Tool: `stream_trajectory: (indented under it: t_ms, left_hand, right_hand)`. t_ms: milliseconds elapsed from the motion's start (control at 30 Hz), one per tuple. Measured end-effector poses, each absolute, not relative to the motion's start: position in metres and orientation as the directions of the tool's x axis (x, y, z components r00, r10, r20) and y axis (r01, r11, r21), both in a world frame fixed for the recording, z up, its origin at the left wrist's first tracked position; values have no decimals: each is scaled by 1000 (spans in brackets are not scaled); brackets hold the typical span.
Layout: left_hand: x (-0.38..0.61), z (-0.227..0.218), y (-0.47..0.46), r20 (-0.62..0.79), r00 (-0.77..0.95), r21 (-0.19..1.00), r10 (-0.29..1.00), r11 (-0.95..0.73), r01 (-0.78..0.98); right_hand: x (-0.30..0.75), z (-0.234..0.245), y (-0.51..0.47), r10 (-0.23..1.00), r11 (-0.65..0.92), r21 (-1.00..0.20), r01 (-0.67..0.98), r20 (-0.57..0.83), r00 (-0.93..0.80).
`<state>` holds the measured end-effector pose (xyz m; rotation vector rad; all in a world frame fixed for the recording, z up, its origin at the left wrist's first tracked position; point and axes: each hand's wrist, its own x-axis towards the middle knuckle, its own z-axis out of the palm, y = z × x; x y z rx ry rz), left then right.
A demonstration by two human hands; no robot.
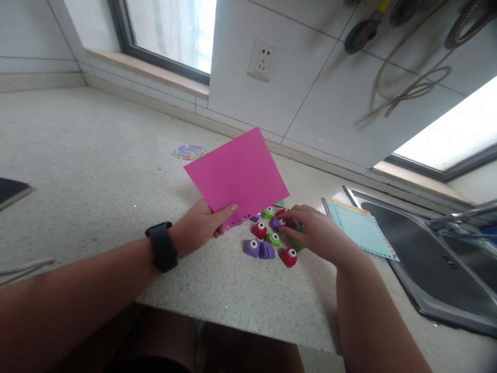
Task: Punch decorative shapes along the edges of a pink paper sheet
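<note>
Between the thumb and fingers of my left hand (pixel 202 225), which wears a dark watch on its wrist, a sheet of pink paper (pixel 240 173) is held up above the counter. Small punched holes run along the sheet's lower edge. My right hand (pixel 310 228) has its thumb and fingertips around a purple craft punch (pixel 276 223) among the others. Close by stand red punches (pixel 288 257), a green punch (pixel 273 239) and another purple punch (pixel 252 247), several with white round tops. The pink sheet and my right hand hide part of the group.
A pile of tiny coloured paper bits (pixel 188 152) lies behind the sheet. To the right, a stack of punched paper with a light blue sheet (pixel 359 228) on top overlaps the rim of a metal sink (pixel 413 295). A socket (pixel 263 59) is on the tiled wall.
</note>
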<state>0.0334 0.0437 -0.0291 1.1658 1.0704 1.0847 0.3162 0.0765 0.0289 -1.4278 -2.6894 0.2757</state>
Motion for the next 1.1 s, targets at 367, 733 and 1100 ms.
stream_trajectory:
  t_ms: [367, 733, 1100]
  left_hand:
    - [33, -34, 46, -67, 168, 989, 984, 87, -115]
    - [32, -35, 44, -71, 179, 992, 981, 88, -88]
    - [35, -34, 40, -59, 146, 995, 988, 70, -71]
  right_hand:
    - [317, 27, 77, 819, 556, -265, 788, 18, -573]
    - [310, 26, 71, 909, 323, -928, 185, 249, -335]
    - [301, 26, 67, 958, 146, -979, -145, 176, -225]
